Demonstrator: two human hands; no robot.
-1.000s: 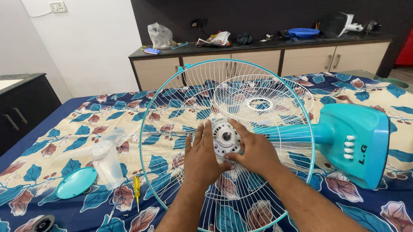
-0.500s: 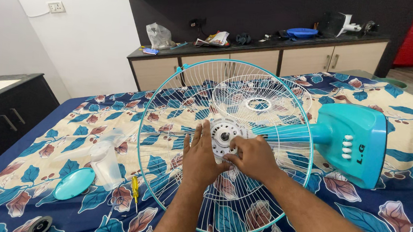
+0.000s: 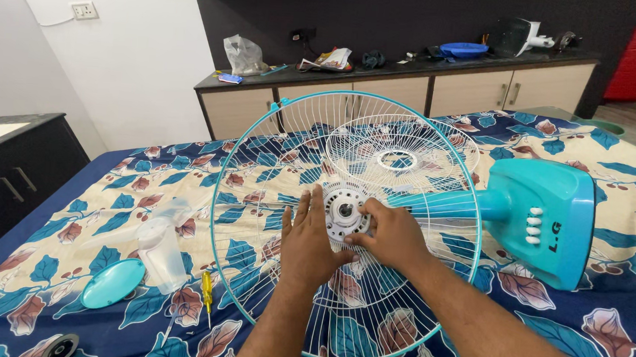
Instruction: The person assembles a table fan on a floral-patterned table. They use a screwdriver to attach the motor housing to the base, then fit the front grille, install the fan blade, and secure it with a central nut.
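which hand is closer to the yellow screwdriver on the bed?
Left. The left hand lies flat on the fan guard, to the right of the yellow screwdriver. The right hand is farther right, at the hub.

A turquoise-rimmed wire fan guard [image 3: 274, 160] lies on a bed [image 3: 631, 185] spread with a leaf-patterned sheet. The left hand [image 3: 306, 241] rests flat on the wires, fingers straight, just left of the round white hub [image 3: 343, 210]. The right hand [image 3: 392, 236] touches the hub's right edge with its fingertips. The turquoise fan base [image 3: 546, 217] lies to the right. A yellow-handled screwdriver [image 3: 208, 291], a turquoise round cap [image 3: 111, 283] and translucent fan blades [image 3: 160, 246] lie left of the guard.
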